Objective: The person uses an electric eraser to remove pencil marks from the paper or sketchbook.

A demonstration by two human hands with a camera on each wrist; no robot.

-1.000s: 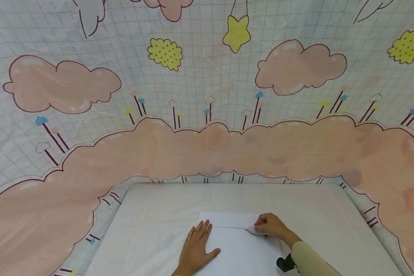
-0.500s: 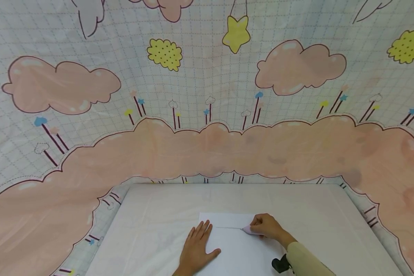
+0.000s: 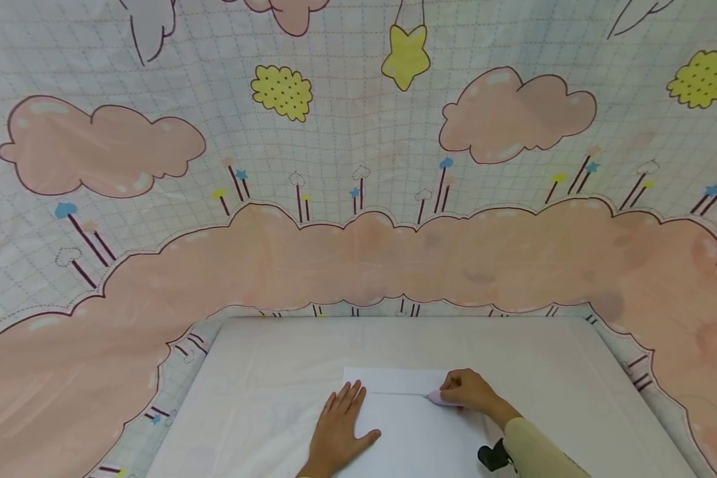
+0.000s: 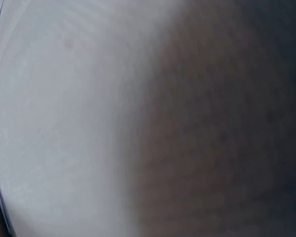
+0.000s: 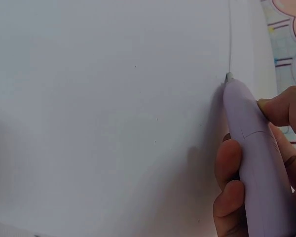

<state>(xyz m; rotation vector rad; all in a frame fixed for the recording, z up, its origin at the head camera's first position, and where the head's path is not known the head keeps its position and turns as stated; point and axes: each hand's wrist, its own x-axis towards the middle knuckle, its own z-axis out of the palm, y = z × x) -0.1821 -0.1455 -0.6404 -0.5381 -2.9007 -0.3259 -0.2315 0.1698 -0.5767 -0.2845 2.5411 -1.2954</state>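
R hand (image 3: 469, 392) fingers pinch pale lilac plastic pen (image 5: 254, 148), tip at line's R end; L hand (image 3: 340, 431) flat on white paper sheet (image 3: 418, 431), near desk's front edge.

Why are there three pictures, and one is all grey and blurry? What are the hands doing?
A person wears three small cameras: one on the head, one on each wrist. The head picture looks down at a white table in front of a cloth with pink clouds. The left hand lies flat on a sheet of paper. The right hand holds a pale purple pen, its tip at the end of a thin line. The right wrist camera shows that pen close up. The left wrist camera is so near the surface that it shows only grey blur.
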